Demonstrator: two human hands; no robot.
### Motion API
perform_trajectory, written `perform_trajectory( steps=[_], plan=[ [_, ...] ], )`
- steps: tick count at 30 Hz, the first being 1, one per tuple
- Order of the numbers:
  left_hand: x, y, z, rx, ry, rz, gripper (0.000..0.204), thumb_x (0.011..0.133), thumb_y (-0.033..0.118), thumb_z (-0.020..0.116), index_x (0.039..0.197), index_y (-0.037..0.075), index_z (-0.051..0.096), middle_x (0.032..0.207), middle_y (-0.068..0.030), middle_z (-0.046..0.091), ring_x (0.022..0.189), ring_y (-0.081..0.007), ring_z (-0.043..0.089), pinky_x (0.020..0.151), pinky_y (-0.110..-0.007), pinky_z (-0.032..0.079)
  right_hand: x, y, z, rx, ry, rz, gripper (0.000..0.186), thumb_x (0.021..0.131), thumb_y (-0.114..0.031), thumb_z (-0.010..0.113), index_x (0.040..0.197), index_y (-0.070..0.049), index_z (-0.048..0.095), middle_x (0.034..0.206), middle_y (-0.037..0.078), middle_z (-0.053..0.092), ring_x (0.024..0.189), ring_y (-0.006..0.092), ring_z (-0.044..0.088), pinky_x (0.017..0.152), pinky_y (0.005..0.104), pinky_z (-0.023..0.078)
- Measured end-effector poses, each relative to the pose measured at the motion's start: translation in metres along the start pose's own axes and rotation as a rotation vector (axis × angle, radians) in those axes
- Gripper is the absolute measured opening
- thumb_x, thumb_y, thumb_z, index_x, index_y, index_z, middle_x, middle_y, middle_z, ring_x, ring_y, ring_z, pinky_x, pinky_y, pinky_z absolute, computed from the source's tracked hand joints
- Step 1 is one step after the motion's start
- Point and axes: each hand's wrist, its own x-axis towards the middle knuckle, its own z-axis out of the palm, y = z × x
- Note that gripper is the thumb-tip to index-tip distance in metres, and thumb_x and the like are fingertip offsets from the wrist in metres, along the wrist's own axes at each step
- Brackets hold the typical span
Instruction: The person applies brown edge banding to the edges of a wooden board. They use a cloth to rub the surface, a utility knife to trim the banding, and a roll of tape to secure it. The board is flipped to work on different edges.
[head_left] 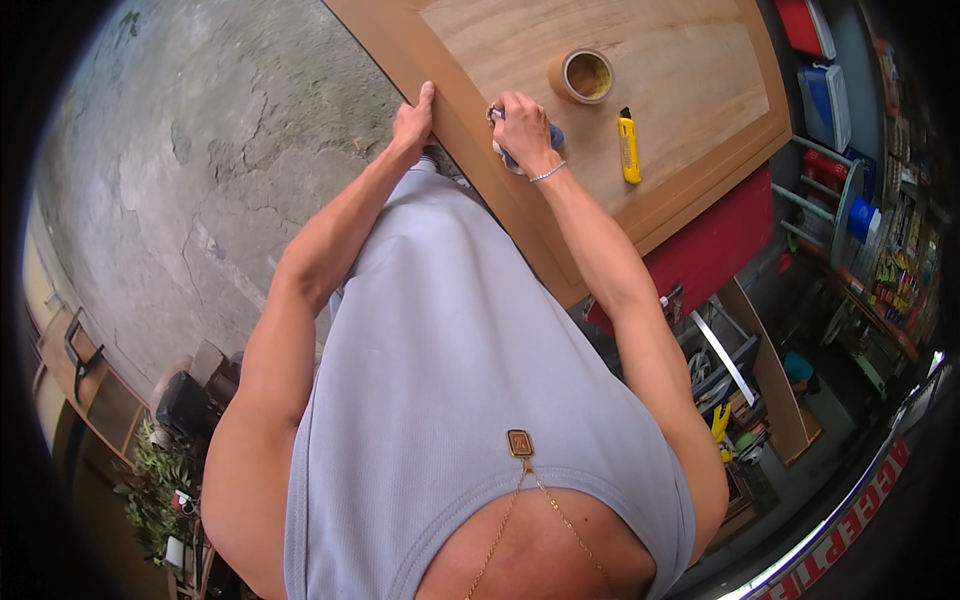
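A framed wooden panel [675,60] lies before me, pale plywood in the middle with a brown border. At its near left edge my left hand [413,120] is closed on the border, thumb along the top and the other fingers mostly hidden. My right hand [524,128] presses a bunched blue and white cloth [557,138] against the panel, close to where border and plywood meet. Just beyond that hand stands a roll of brown tape [584,76]. To the right of it lies a yellow utility knife [629,146].
Under the panel shows a red surface [715,225]. Cracked concrete floor [200,150] spreads to the left. Crowded shelves [900,250] and plastic containers [825,105] line the right side. Potted plants [155,490] stand at lower left.
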Motion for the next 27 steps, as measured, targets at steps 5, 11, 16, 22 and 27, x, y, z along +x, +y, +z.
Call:
perform_trajectory(
  steps=[5,11,16,22,27],
  plan=[
    [-0.011,0.007,0.001,0.030,0.060,-0.014,0.087,0.088,0.067,0.053,0.124,-0.012,0.050,0.110,-0.0214,0.065,0.090,-0.0291,0.068,0.061,-0.036,0.057,0.003,-0.002,0.001,0.005,-0.013,0.053,0.011,0.073,-0.006,0.064,0.084,-0.003,0.063,0.086,0.019,0.065,0.083,0.0398,0.063,0.073,0.0474,0.051],
    [-0.012,0.007,0.002,0.023,0.030,-0.024,0.087,0.087,0.068,0.052,0.121,-0.012,0.051,0.105,-0.0216,0.066,0.086,-0.0289,0.068,0.060,-0.036,0.055,0.006,-0.003,0.002,0.012,-0.030,0.124,0.014,0.072,-0.007,0.065,0.085,-0.002,0.063,0.086,0.019,0.066,0.083,0.0400,0.063,0.075,0.0466,0.051],
    [-0.003,-0.002,0.002,0.031,0.037,-0.012,0.086,0.087,0.069,0.051,0.118,-0.011,0.053,0.102,-0.0223,0.067,0.081,-0.0297,0.068,0.061,-0.038,0.054,0.006,0.000,0.003,0.024,-0.028,0.103,0.013,0.073,-0.007,0.065,0.085,-0.002,0.063,0.086,0.018,0.066,0.083,0.0393,0.064,0.074,0.0464,0.051],
    [-0.005,0.000,0.002,0.049,0.038,-0.026,0.086,0.087,0.070,0.051,0.119,-0.010,0.053,0.105,-0.0230,0.066,0.081,-0.0306,0.069,0.061,-0.038,0.055,0.008,0.002,0.002,0.055,-0.013,0.114,0.014,0.072,-0.011,0.069,0.082,-0.001,0.065,0.084,0.019,0.067,0.080,0.0382,0.065,0.072,0.0440,0.051],
    [-0.008,0.008,-0.002,0.028,-0.048,-0.092,0.084,0.088,0.067,0.052,0.131,-0.006,0.048,0.120,-0.0199,0.061,0.101,-0.0328,0.066,0.072,-0.044,0.060,0.012,0.004,0.000,0.064,-0.053,0.116,0.014,0.072,-0.010,0.070,0.082,-0.001,0.065,0.084,0.020,0.068,0.080,0.0381,0.065,0.071,0.0428,0.052]
  ],
)
